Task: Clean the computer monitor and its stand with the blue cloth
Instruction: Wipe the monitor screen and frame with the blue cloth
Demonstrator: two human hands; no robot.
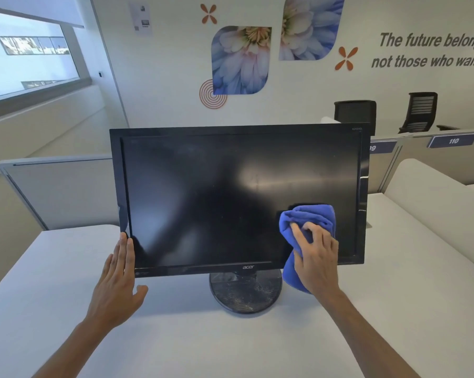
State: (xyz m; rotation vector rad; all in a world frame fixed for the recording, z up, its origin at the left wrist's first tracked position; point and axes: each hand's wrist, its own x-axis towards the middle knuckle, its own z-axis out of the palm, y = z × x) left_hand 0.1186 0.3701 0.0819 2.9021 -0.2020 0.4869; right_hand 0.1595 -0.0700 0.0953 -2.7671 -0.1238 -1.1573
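Observation:
A black computer monitor (pixel 230 192) with a dark, switched-off screen stands on a round black stand (pixel 244 293) that looks dusty and streaked. My right hand (pixel 316 257) grips a bunched blue cloth (pixel 309 216) and presses it against the lower right part of the screen. Part of the cloth hangs down below the bottom bezel. My left hand (pixel 118 279) lies with straight fingers against the monitor's lower left edge, thumb spread out under the bezel.
The monitor stands on a white desk (pixel 175 345). A grey partition (pixel 61 192) rises behind at the left, and more desks with numbered dividers (pixel 452 140) and black office chairs (pixel 418 111) lie at the right. A decorated wall stands behind.

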